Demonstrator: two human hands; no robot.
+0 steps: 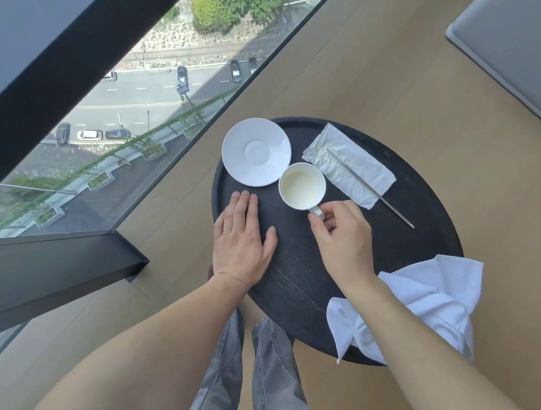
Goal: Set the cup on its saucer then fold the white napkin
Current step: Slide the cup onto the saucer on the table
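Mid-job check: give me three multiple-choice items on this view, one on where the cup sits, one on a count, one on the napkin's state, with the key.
1. Where is the white cup?
A. centred on the saucer
B. on the black round table, beside the saucer
C. on the paper towel

2. How many hands touch the cup?
A. none
B. one
C. two

3. What state is the white cloth napkin in?
A. folded into a neat square
B. rolled into a tube
C. loosely crumpled at the table's near edge

Key:
1 B: the cup stands on the black round table, its rim next to the empty white saucer, whose centre well is bare.
2 B: only the right hand pinches the cup's handle; the left hand lies flat on the table.
3 C: the napkin lies bunched, partly under the right forearm.
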